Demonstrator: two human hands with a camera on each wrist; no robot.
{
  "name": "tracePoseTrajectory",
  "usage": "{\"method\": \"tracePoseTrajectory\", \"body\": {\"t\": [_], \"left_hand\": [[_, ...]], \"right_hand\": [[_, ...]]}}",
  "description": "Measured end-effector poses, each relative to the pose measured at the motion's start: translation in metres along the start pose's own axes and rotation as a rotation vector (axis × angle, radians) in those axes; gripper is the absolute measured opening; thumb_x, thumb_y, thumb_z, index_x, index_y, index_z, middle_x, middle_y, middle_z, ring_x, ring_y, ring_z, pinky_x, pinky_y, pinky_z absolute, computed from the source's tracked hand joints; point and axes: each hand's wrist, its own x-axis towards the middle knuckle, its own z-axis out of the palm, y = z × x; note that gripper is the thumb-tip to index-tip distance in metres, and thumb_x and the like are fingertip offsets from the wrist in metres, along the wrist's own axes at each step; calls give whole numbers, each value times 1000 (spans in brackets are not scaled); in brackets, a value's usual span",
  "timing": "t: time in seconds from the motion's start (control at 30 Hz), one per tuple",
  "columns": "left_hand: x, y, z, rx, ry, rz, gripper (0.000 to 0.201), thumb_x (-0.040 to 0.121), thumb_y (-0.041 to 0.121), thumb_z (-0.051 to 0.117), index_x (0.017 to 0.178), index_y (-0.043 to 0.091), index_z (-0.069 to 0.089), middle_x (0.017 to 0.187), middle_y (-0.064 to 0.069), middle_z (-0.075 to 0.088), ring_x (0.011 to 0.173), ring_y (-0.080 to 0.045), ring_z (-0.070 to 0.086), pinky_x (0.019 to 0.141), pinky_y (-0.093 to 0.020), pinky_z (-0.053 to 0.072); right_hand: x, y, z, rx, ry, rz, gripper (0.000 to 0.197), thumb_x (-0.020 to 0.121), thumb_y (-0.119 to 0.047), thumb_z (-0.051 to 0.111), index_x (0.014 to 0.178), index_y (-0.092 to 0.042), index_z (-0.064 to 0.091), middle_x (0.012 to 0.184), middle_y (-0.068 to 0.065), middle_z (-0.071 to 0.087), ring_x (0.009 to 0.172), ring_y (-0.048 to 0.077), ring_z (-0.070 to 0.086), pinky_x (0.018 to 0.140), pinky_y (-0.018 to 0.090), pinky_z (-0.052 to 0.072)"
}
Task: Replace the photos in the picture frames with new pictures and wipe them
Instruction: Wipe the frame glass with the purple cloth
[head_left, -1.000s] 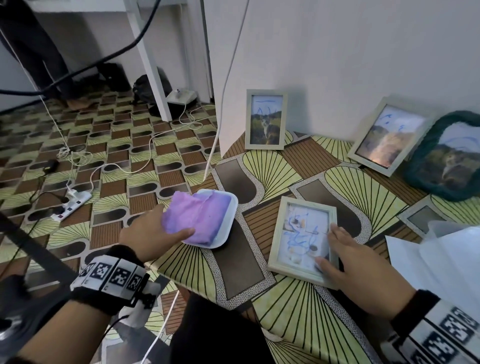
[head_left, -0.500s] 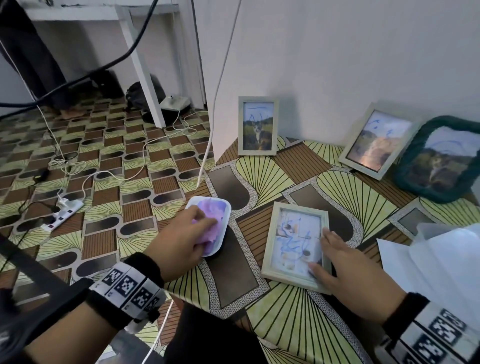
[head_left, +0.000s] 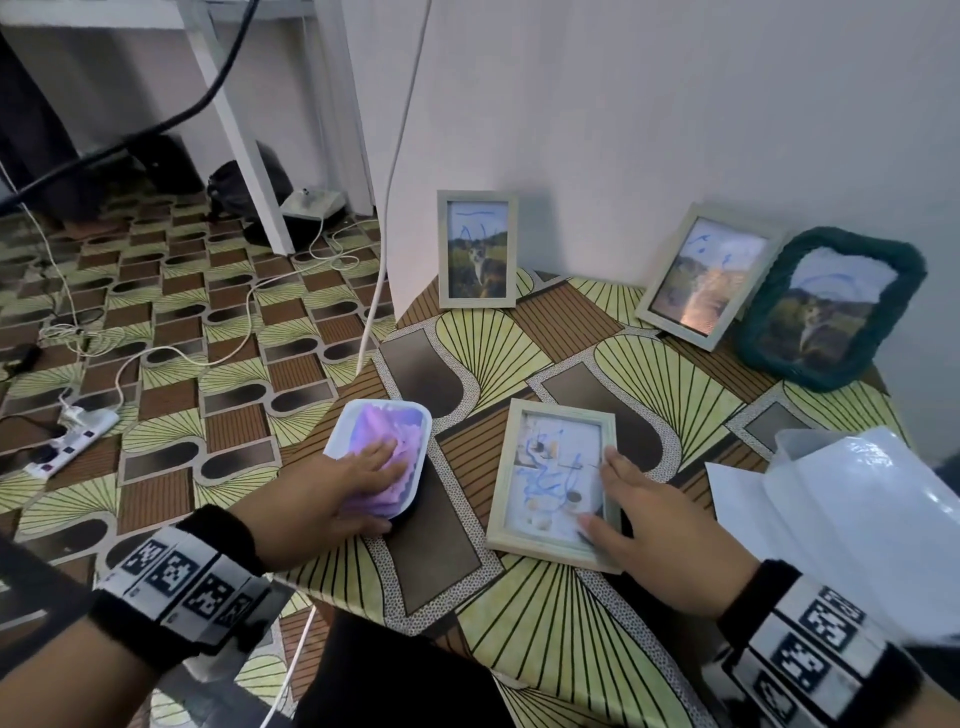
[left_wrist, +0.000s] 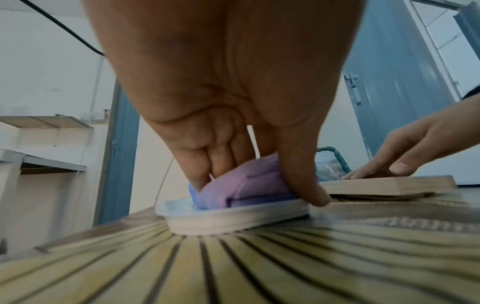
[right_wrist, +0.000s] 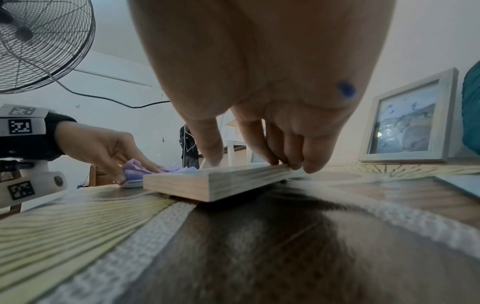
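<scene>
A pale wooden frame (head_left: 556, 483) lies flat on the patterned table (head_left: 519, 623), its glass scribbled with blue marks. My right hand (head_left: 618, 499) rests on its right edge, fingers fairly straight and thumb on the glass; the right wrist view shows the fingertips (right_wrist: 293, 164) touching the frame (right_wrist: 221, 183). To the left, a purple cloth (head_left: 379, 426) sits bunched in a white tray (head_left: 340, 431). My left hand (head_left: 384, 467) grips it, and the left wrist view shows fingers and thumb (left_wrist: 311, 195) curled round the cloth (left_wrist: 249, 185).
Against the wall stand a cat photo frame (head_left: 477, 249), a tilted pale frame (head_left: 706, 275) and a teal fuzzy frame (head_left: 831, 306), all scribbled in blue. White sheets and plastic (head_left: 857, 509) lie at right. A white cable (head_left: 384, 234) hangs by the table's left edge.
My left hand has moved onto the cloth and bunched it up inside the tray; it lay spread over the tray before. My right hand has stayed on the frame.
</scene>
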Motion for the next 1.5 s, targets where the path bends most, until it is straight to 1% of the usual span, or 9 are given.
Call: {"method": "tracePoseTrajectory", "body": {"t": [0.3,0.4,0.5,0.7,0.83,0.93,1.03,1.27,1.5], "left_hand": [[-1,-2,-7,-101,93,9,38,97,27,56,135,35,55,146,15,44,133,3,41,101,-13,36],[2,7,-10,-51,243,-83,31,100,28,49,126,40,61,108,7,73,89,-11,65,71,-16,40],[12,30,-17,-122,421,-41,27,100,23,47,110,43,62,81,19,64,66,-3,57,60,-10,34],[58,86,-25,-261,524,108,32,101,24,46,128,28,63,127,16,62,102,-2,60,84,-13,42],[85,127,-5,-94,267,135,30,102,25,46,129,18,57,129,-5,63,105,-24,63,86,-26,44],[93,138,18,189,-131,146,58,103,39,36,152,10,22,160,-15,20,146,-25,24,118,-32,20],[88,137,23,79,-160,188,75,97,58,32,156,23,2,163,-8,-2,149,-15,-7,120,-29,1],[81,102,-4,-377,468,124,18,100,22,45,108,27,59,104,10,69,96,-8,64,86,-33,51],[82,69,-14,-75,144,111,48,97,27,55,140,12,43,141,0,49,129,-20,46,106,-31,36]], "right_hand": [[2,11,0,78,-32,-18,80,96,-56,43,157,-15,11,164,-9,-3,148,11,19,117,23,19],[3,11,0,79,-30,-18,79,96,-56,43,157,-15,12,164,-8,-2,147,12,21,115,22,20],[3,10,-1,90,-27,-12,78,96,-55,44,156,-14,15,164,-7,0,147,14,24,115,24,22],[2,10,-3,116,-27,-11,68,100,-48,41,155,-14,20,164,-7,3,145,16,29,116,28,27],[1,9,-10,161,40,-16,40,103,-33,40,135,-12,52,159,3,30,132,24,49,108,35,39],[0,13,-12,261,206,2,23,98,-27,45,101,-14,64,111,3,69,99,21,64,88,40,50],[1,17,-15,347,354,37,23,93,-27,53,103,-17,71,95,-7,73,88,7,65,84,33,53],[20,-9,-37,260,349,-69,30,92,-27,56,118,-19,68,103,-5,70,89,7,61,84,28,51],[53,-51,-48,-59,32,-163,28,98,-42,47,97,-15,54,114,8,61,91,18,45,78,30,35]]}}
